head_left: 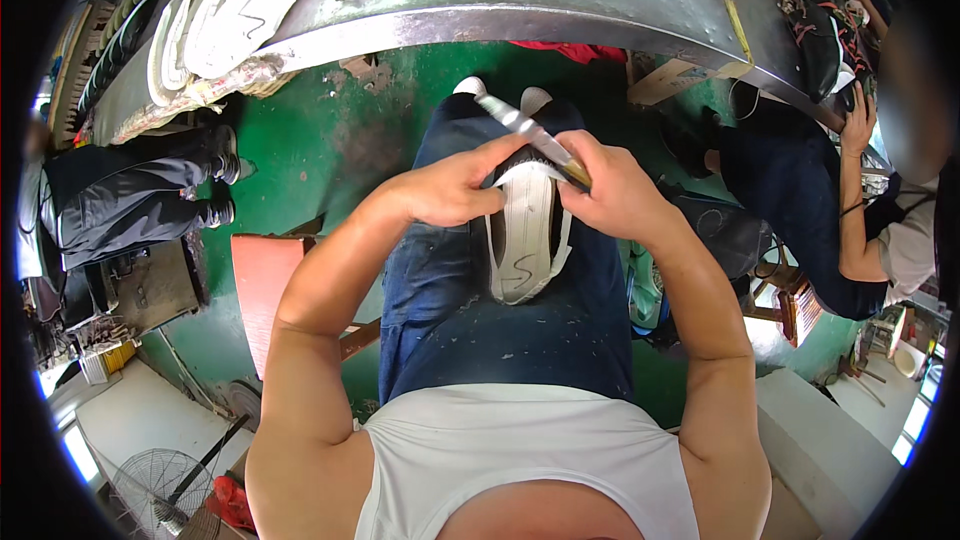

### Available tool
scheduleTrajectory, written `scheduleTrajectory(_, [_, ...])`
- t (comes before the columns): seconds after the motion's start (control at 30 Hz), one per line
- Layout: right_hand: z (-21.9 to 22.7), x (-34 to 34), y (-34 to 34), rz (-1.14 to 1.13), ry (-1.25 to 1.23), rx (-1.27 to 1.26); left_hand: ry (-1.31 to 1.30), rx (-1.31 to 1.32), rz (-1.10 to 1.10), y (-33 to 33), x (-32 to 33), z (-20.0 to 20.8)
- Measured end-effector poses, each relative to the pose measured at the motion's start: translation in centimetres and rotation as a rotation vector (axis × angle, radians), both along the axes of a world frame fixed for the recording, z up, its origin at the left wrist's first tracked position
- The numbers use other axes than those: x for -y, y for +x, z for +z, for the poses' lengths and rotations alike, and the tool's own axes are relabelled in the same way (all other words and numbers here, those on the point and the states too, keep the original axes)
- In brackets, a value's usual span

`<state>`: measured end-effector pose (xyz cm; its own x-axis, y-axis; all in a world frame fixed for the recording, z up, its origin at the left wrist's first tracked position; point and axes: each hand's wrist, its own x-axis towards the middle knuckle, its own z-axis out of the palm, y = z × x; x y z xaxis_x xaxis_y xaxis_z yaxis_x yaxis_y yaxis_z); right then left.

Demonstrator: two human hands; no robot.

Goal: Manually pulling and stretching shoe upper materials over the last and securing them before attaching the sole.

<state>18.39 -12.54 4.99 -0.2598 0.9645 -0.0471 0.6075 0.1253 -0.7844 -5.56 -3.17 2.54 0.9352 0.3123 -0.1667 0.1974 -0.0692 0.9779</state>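
Upside down on my lap lies a shoe in the making [526, 230], its pale underside up and a dark pen mark near the end closest to me. My left hand [455, 185] grips the far end from the left, thumb and fingers closed at its rim. My right hand [615, 185] is wrapped round a long silver tool [518, 121] with a brownish-yellow part by the palm; its exact kind is unclear. The right fingers also touch the right side of the shoe's dark far end. The tool slants across that end, up and to the left.
Ahead runs a metal workbench [480, 35] with white shoe pieces [240, 15] at its left. On the right a co-worker's hand [857, 120] touches a black-and-red shoe [825, 45]. Another person's legs [150, 180] show at left. A pinkish board [265, 290] and fan [160, 490] stand left.
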Motion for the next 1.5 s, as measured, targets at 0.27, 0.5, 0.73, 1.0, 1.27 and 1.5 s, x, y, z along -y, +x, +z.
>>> scheduleTrajectory(0.27, [0.2,-3.6,0.2,0.140,0.161,0.163,0.122,0.228,0.029,2.8,0.8,-2.6])
scheduleTrajectory(0.5, [-1.5,1.4,1.3,-0.248,-0.241,0.007,-0.203,-0.028,0.377,1.6,2.2,-4.1])
scheduleTrajectory(0.73, [0.7,8.1,-1.1,-0.295,-0.744,-0.591,-0.093,-0.011,0.293,1.2,2.2,-4.9])
scheduleTrajectory(1.0, [0.4,6.2,0.1,-0.224,-0.918,-0.943,-0.033,-0.055,0.198,1.1,1.5,-3.6])
scheduleTrajectory(1.27, [1.9,4.0,0.5,-0.099,-0.667,-0.092,-0.198,-0.038,0.191,0.8,1.3,-4.3])
scheduleTrajectory(1.5, [-1.5,5.0,-0.6,-0.264,-0.879,-0.882,-0.242,-0.091,0.200,1.1,0.8,-5.0])
